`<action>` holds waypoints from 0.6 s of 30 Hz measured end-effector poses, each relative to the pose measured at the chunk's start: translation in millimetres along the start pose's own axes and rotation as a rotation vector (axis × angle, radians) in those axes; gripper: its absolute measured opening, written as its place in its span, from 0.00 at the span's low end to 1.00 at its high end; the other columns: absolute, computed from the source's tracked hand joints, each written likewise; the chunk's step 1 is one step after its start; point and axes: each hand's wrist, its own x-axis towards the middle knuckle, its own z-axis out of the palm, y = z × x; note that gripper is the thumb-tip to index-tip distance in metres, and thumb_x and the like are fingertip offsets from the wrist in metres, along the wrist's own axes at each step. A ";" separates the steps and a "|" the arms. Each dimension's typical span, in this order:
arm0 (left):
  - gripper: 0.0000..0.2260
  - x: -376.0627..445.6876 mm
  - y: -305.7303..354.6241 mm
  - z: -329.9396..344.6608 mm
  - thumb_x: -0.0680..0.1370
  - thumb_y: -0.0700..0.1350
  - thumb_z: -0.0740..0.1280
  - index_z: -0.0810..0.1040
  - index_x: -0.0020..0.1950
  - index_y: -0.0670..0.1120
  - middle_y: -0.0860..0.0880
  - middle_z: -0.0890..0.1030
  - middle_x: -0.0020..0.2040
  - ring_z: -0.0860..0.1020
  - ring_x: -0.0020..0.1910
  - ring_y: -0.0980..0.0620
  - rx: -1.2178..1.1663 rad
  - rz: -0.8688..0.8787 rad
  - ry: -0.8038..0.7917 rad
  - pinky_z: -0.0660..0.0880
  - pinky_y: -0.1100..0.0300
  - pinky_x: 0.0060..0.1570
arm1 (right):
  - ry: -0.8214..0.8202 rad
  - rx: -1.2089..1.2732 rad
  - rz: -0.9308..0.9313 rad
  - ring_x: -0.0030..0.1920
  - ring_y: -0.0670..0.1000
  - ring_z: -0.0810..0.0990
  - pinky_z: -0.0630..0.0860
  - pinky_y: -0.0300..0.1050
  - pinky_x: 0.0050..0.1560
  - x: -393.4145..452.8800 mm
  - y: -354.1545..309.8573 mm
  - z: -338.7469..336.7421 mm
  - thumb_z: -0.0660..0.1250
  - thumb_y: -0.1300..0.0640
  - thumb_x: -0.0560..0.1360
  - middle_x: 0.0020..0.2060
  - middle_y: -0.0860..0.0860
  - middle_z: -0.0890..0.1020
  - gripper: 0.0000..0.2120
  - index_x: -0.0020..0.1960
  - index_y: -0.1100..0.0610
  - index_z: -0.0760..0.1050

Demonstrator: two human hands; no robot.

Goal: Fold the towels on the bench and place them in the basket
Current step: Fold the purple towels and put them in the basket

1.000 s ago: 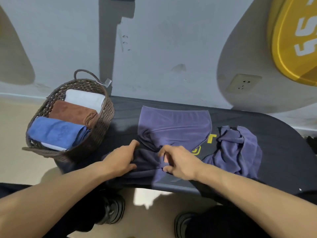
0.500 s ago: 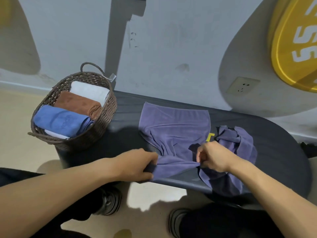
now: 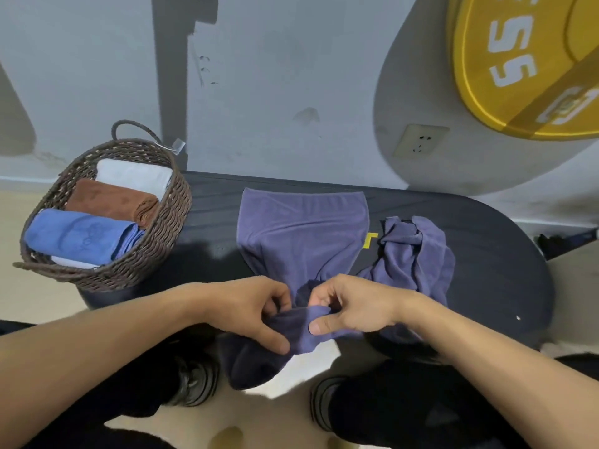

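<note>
Both hands (left (image 3: 256, 311), right (image 3: 351, 307)) have drawn together, pinching the purple towel's (image 3: 301, 234) bunched near edge.

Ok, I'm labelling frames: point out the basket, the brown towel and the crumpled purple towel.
basket (image 3: 168, 228): head view, right woven wall.
brown towel (image 3: 110, 199): head view, top face.
crumpled purple towel (image 3: 418, 254): head view, middle folds.

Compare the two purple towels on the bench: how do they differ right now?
The spread purple towel lies mostly flat mid-bench, its near edge bunched and pinched by the left hand and right hand; the crumpled purple towel sits heaped to its right, untouched. Both share the same purple and neither is folded yet.
</note>
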 end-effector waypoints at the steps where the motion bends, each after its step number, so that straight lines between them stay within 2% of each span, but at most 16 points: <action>1: 0.17 -1.3 0.5 -3.4 0.66 0.58 0.78 0.76 0.46 0.54 0.57 0.82 0.34 0.77 0.32 0.60 0.051 -0.035 -0.042 0.72 0.66 0.34 | -0.016 0.045 0.013 0.38 0.52 0.72 0.69 0.49 0.42 -3.7 1.1 -1.9 0.73 0.59 0.75 0.36 0.61 0.76 0.12 0.47 0.68 0.77; 4: 0.18 -4.7 1.6 -13.0 0.65 0.65 0.75 0.81 0.44 0.54 0.58 0.82 0.36 0.78 0.34 0.61 0.254 -0.118 -0.164 0.75 0.63 0.37 | -0.080 0.069 0.044 0.39 0.51 0.76 0.72 0.47 0.44 -12.4 7.2 -6.5 0.74 0.60 0.74 0.38 0.55 0.79 0.10 0.48 0.67 0.78; 6: 0.17 -5.5 0.0 -19.0 0.65 0.66 0.73 0.82 0.42 0.55 0.58 0.82 0.35 0.77 0.33 0.61 0.356 -0.169 -0.196 0.74 0.66 0.35 | -0.072 -0.042 0.075 0.38 0.48 0.76 0.73 0.45 0.43 -14.8 10.2 -6.7 0.76 0.57 0.73 0.36 0.51 0.79 0.10 0.46 0.64 0.79; 8: 0.11 -5.5 -2.6 -22.2 0.66 0.63 0.73 0.80 0.36 0.57 0.60 0.79 0.31 0.76 0.31 0.62 0.404 -0.192 -0.166 0.71 0.67 0.33 | -0.068 -0.155 0.100 0.38 0.51 0.78 0.75 0.47 0.45 -14.9 13.9 -5.3 0.77 0.53 0.71 0.37 0.51 0.81 0.11 0.46 0.60 0.81; 10: 0.09 -4.4 -6.3 -21.6 0.66 0.61 0.73 0.76 0.34 0.59 0.61 0.78 0.30 0.75 0.31 0.61 0.404 -0.180 -0.101 0.71 0.65 0.33 | -0.121 -0.190 0.132 0.44 0.54 0.81 0.77 0.51 0.51 -14.8 16.1 -1.4 0.74 0.47 0.72 0.43 0.52 0.84 0.14 0.48 0.57 0.83; 12: 0.10 -2.9 -8.7 -18.4 0.66 0.59 0.73 0.75 0.38 0.58 0.59 0.79 0.34 0.78 0.35 0.59 0.368 -0.153 -0.049 0.75 0.61 0.37 | -0.132 -0.171 0.160 0.40 0.57 0.76 0.75 0.50 0.49 -12.8 16.4 4.3 0.68 0.42 0.77 0.37 0.54 0.81 0.20 0.44 0.60 0.80; 14: 0.11 -1.9 -6.4 -14.3 0.67 0.56 0.74 0.74 0.43 0.59 0.60 0.80 0.37 0.78 0.37 0.59 0.305 -0.098 -0.039 0.75 0.61 0.38 | -0.025 -0.131 0.139 0.34 0.55 0.68 0.70 0.47 0.44 -8.5 17.1 10.1 0.64 0.45 0.80 0.31 0.55 0.71 0.23 0.38 0.64 0.73; 15: 0.11 -1.4 -3.9 -12.4 0.68 0.55 0.74 0.74 0.46 0.59 0.60 0.81 0.38 0.79 0.37 0.59 0.266 -0.062 -0.041 0.75 0.63 0.38 | 0.063 -0.107 0.106 0.35 0.54 0.71 0.71 0.46 0.45 -5.8 18.4 12.3 0.65 0.48 0.80 0.33 0.54 0.74 0.18 0.40 0.62 0.74; 16: 0.12 -1.3 -0.6 -10.7 0.69 0.53 0.74 0.75 0.48 0.59 0.59 0.82 0.40 0.79 0.38 0.59 0.224 -0.028 -0.040 0.74 0.64 0.38 | 0.145 -0.080 0.078 0.40 0.53 0.77 0.74 0.45 0.49 -3.9 17.4 14.0 0.67 0.51 0.79 0.40 0.52 0.79 0.11 0.46 0.59 0.78; 17: 0.13 -0.9 2.7 -9.7 0.69 0.52 0.74 0.75 0.50 0.59 0.58 0.82 0.41 0.80 0.39 0.59 0.184 0.000 -0.032 0.75 0.64 0.39 | 0.181 -0.040 0.052 0.47 0.52 0.80 0.76 0.44 0.53 -2.2 15.4 13.9 0.69 0.54 0.78 0.49 0.50 0.82 0.09 0.56 0.56 0.78; 18: 0.13 -1.2 5.8 -9.4 0.70 0.51 0.74 0.76 0.52 0.59 0.58 0.83 0.43 0.80 0.40 0.58 0.145 0.024 -0.019 0.76 0.64 0.40 | 0.176 0.012 0.030 0.52 0.53 0.80 0.77 0.45 0.56 -0.8 12.9 13.4 0.71 0.56 0.77 0.55 0.49 0.81 0.16 0.63 0.53 0.75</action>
